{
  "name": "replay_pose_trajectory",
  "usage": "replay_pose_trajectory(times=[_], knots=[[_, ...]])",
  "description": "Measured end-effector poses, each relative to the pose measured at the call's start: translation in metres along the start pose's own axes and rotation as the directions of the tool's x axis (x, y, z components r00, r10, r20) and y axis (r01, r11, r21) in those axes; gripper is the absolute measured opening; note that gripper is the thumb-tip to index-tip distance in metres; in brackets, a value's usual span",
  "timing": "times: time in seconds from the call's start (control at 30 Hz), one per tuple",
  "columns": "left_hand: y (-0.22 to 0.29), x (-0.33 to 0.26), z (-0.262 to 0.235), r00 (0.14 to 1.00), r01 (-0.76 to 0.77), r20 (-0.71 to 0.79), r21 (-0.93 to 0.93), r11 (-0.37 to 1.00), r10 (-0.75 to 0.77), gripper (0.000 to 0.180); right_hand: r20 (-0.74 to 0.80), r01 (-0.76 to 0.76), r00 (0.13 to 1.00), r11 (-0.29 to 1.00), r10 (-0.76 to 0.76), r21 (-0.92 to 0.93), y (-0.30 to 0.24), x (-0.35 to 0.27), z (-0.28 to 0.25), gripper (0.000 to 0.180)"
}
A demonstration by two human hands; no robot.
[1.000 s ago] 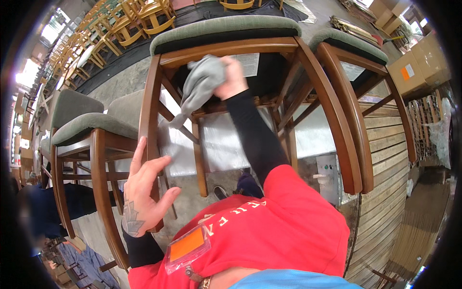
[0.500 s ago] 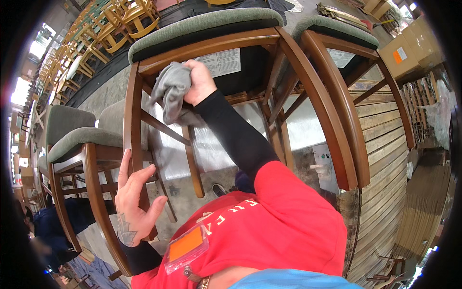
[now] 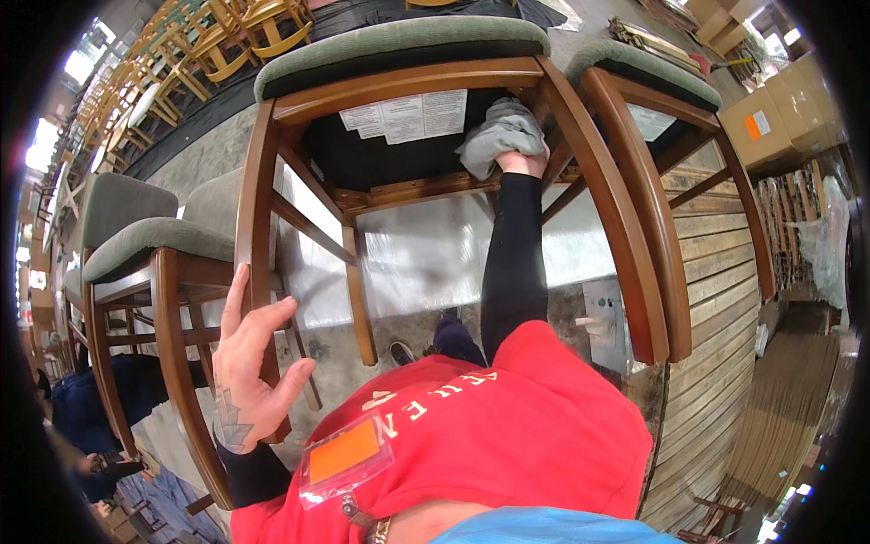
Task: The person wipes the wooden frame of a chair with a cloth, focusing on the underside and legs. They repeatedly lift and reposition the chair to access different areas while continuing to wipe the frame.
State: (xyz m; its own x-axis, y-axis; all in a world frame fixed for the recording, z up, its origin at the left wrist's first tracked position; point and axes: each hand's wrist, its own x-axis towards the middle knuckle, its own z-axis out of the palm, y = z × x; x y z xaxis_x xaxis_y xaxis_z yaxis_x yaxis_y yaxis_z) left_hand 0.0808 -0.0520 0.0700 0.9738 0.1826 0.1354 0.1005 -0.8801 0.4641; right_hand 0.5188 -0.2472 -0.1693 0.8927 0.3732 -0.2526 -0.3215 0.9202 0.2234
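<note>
Since the earlier frames the right hand (image 3: 521,161) has carried the grey cloth (image 3: 500,136) from the left side of the chair (image 3: 594,172) to its right side, upper centre of the frame, fingers closed around the bunched cloth and pressed against the underside of the seat. The left hand (image 3: 254,363), lower left, lies open and flat against the chair's front leg (image 3: 256,204), holding nothing.

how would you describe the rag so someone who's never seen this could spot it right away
Find the big wooden chair with the green padded seat that fills the top middle of the view. Follow the black-sleeved right hand up under that seat, near the right legs. The rag is the crumpled grey cloth bunched in that hand, the only soft, grey thing among brown wood and white paper labels.
</note>
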Motion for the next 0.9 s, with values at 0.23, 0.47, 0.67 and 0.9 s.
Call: replay_pose_trajectory(times=[0.23,0.47,0.67,0.9], knots=[[-0.005,-0.003,0.005,1.0,0.0,-0.008,0.018,1.0,0.0,0.051,0.302,0.12,0.953,0.915,0.002,-0.385,0.022,-0.018,-0.003,0.041],[-0.006,-0.005,0.007,1.0,0.023,-0.018,0.015,1.0,-0.023,0.05,0.232,0.072,0.972,0.872,0.048,-0.485,0.072,-0.056,0.014,0.034],[-0.006,-0.003,0.007,0.999,-0.009,-0.041,0.007,1.0,0.009,0.054,0.187,0.456,0.816,0.41,-0.546,-0.79,0.071,-0.022,-0.017,0.02],[-0.003,-0.004,0.002,1.0,0.006,-0.013,-0.013,1.0,-0.006,0.055,0.739,0.189,0.657,-0.917,-0.147,-0.35,0.077,-0.04,-0.196,0.072]])
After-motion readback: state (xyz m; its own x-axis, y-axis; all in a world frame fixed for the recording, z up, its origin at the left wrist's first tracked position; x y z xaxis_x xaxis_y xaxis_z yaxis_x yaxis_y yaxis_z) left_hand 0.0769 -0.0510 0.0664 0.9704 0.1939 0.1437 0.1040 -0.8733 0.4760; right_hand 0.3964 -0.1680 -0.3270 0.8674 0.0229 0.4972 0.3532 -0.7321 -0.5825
